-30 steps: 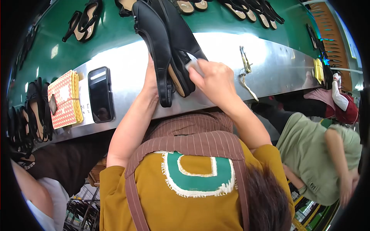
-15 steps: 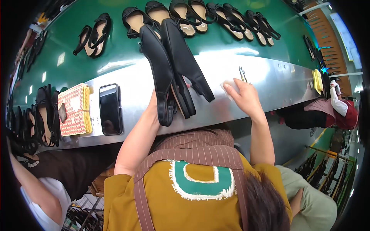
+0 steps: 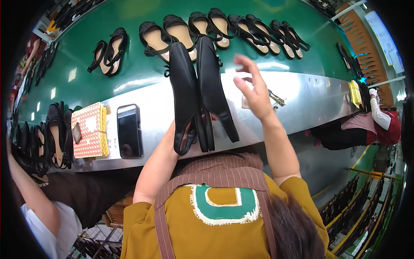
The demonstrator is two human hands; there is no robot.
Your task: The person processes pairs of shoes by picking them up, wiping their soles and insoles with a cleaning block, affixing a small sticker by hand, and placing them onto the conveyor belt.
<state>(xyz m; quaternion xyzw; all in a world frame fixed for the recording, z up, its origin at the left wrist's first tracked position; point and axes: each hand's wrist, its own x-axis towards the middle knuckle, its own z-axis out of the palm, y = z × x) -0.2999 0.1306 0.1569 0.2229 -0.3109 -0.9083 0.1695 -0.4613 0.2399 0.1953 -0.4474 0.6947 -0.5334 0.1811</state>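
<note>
A pair of black slingback shoes (image 3: pixel 209 77) is held up close together over the metal strip of the bench, sides and heels facing me. My left hand (image 3: pixel 172 129) is wrapped round them from behind, mostly hidden by the shoes. To their right, my right hand (image 3: pixel 254 88) is raised with its fingers apart and slightly blurred, holding nothing. Below its palm, a small whitish piece of cloth or paper (image 3: pixel 245 102) lies on the metal. Just beyond the hand is a small metal tool (image 3: pixel 277 98), perhaps thread snips, partly covered by the wrist.
Several pairs of black shoes (image 3: pixel 156 39) stand along the green bench top (image 3: pixel 142 82). A phone (image 3: pixel 129 131) and a banded stack of patterned cards (image 3: pixel 89 131) lie at left. More shoes (image 3: pixel 55 134) and a co-worker's arm (image 3: pixel 34 194) are farther left.
My right hand has let go of the whitish piece and lifted away from the metal, its fingers spreading. The shoes stay in my left hand, turned slightly more upright. The whole view has shifted a little.
</note>
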